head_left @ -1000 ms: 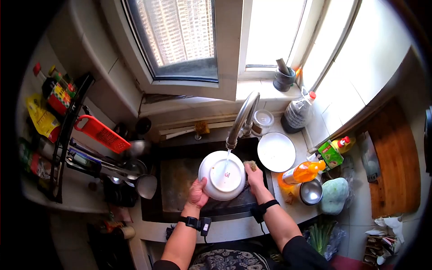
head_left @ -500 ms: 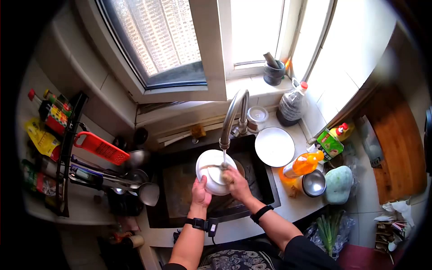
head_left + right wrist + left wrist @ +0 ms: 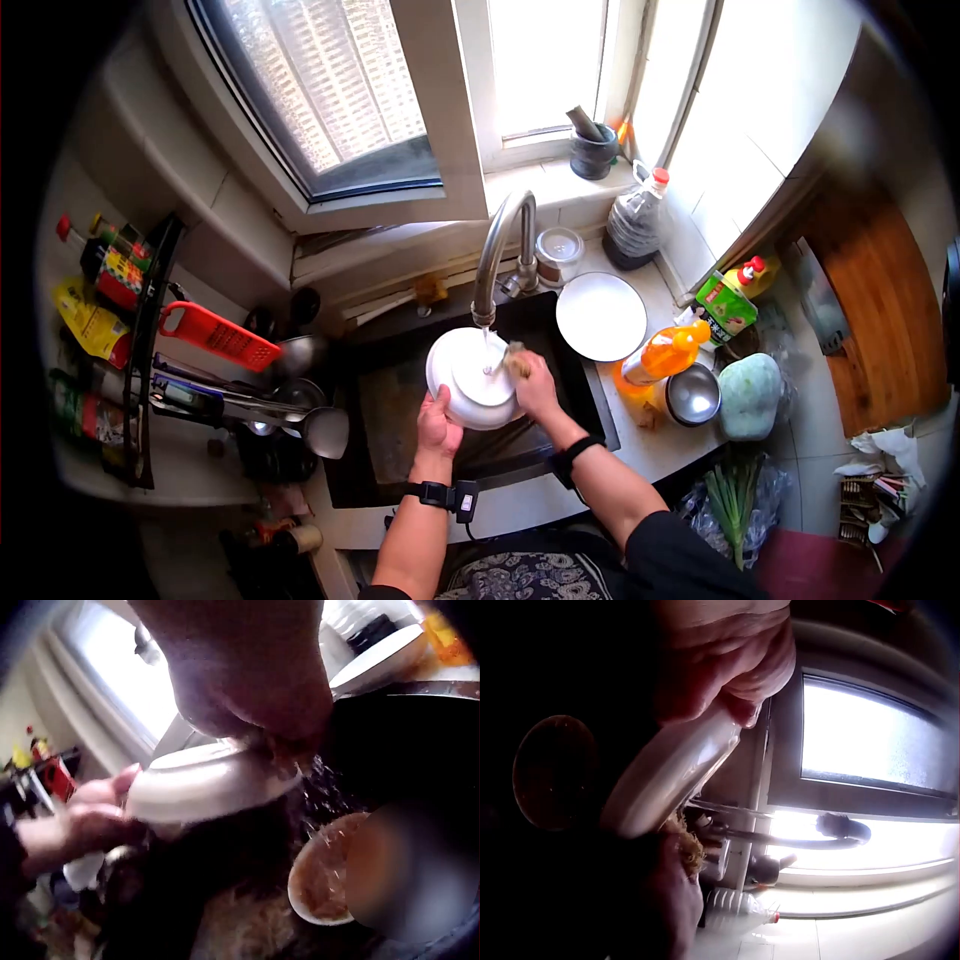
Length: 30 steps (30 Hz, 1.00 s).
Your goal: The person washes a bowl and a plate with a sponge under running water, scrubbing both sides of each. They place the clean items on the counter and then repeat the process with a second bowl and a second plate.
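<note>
A white bowl (image 3: 470, 385), its base turned up, is held over the dark sink (image 3: 375, 490) under the running faucet (image 3: 490, 265). My left hand (image 3: 438, 425) grips the bowl's left rim, thumb on the outer wall. On the base's right side, my right hand (image 3: 536, 388) pinches a tan scrubber (image 3: 517, 360) against the bowl. The left wrist view shows the scrubber (image 3: 688, 847) beside the bowl wall (image 3: 671, 772). Water splashes off the bowl (image 3: 210, 787) in the right wrist view, where another bowl (image 3: 319, 877) lies lower in the sink.
Right of the sink stand a white plate (image 3: 601, 317), an orange bottle (image 3: 662, 355), a metal bowl (image 3: 693, 394) and a pale green melon (image 3: 750, 397). A dark-filled jug (image 3: 635, 225) is behind them. Ladles (image 3: 326, 432) and a red basket (image 3: 220, 337) hang at left.
My right hand has come from beside the bowl onto its base with the scrubber, then shifted toward the base's right edge. The head view has also shifted.
</note>
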Each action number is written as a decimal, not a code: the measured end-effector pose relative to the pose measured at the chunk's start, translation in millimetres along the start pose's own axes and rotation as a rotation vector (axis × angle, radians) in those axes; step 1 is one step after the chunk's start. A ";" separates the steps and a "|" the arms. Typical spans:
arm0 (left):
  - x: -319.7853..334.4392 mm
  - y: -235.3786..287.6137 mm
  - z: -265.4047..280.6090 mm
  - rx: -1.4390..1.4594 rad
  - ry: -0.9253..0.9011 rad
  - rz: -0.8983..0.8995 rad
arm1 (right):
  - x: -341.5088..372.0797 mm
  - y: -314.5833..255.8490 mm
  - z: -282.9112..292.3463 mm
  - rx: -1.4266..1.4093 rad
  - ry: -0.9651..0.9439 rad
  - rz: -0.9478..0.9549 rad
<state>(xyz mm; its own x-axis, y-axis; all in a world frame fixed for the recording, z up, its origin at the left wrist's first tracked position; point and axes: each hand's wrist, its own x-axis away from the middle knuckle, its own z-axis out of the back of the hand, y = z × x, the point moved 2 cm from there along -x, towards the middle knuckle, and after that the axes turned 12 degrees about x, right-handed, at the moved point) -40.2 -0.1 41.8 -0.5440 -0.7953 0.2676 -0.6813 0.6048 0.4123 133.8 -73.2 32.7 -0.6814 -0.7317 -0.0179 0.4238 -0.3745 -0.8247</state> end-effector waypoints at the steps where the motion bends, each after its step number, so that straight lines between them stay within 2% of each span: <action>1: 3.9 -1.6 -0.5 -0.041 -0.008 0.038 | -11.0 -3.3 -1.4 -0.015 0.004 0.013; 3: 10.1 -5.8 -8.3 -0.170 -0.018 0.113 | -29.5 -11.8 -5.6 -0.048 0.016 0.042; 6: 5.5 -13.1 -6.7 -0.375 -0.048 0.188 | -24.3 -48.3 -7.8 0.004 -0.052 0.382; 7: 0.9 -13.7 -7.3 -0.299 -0.044 0.178 | -14.2 -56.7 -11.8 -0.009 -0.091 0.445; 8: -0.7 -12.7 -7.2 -0.347 -0.042 0.133 | 0.2 -60.2 -16.4 -0.022 -0.128 0.510; 10: -7.5 -4.6 -1.3 -0.238 -0.026 0.198 | 27.3 -67.9 -19.9 -0.113 -0.168 0.687; 12: -5.1 -3.9 -1.8 -0.331 -0.049 0.178 | 25.9 -66.6 -13.8 -0.018 -0.162 0.799; 14: -1.2 -2.2 -0.5 -0.451 -0.011 0.185 | 11.6 -69.4 -5.3 0.061 -0.139 0.768; 15: 2.7 -3.2 -0.7 -0.499 -0.047 0.181 | 0.5 -66.7 -5.4 0.083 -0.092 0.743; 16: 5.4 -2.1 -4.9 -0.513 -0.059 0.202 | -18.5 -59.8 -10.3 0.013 -0.086 0.773; 18: 11.6 3.8 -16.0 -0.538 -0.083 0.236 | -30.8 -38.4 -10.6 -0.058 -0.084 0.345; 20: 18.1 9.0 -26.5 -0.511 -0.085 0.185 | -40.7 -4.7 -12.4 0.015 -0.097 0.027; 22: 20.5 11.6 -26.6 -0.431 -0.071 0.149 | -31.8 24.5 -15.1 -0.405 -0.243 -0.312; 26: 17.0 4.7 -17.2 -0.259 -0.057 0.139 | -16.5 23.4 -4.4 -0.378 -0.152 -0.526; 30: 22.5 -5.8 -25.4 -0.082 -0.053 0.070 | -5.2 44.5 -13.4 -0.794 -0.134 -0.754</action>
<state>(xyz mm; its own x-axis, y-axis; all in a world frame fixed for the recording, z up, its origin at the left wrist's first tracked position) -36.1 -22.6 67.5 -0.6155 -0.7467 0.2523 -0.5995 0.6513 0.4651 148.2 -78.4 -11.5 -0.5130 -0.5434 0.6645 -0.6102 -0.3136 -0.7275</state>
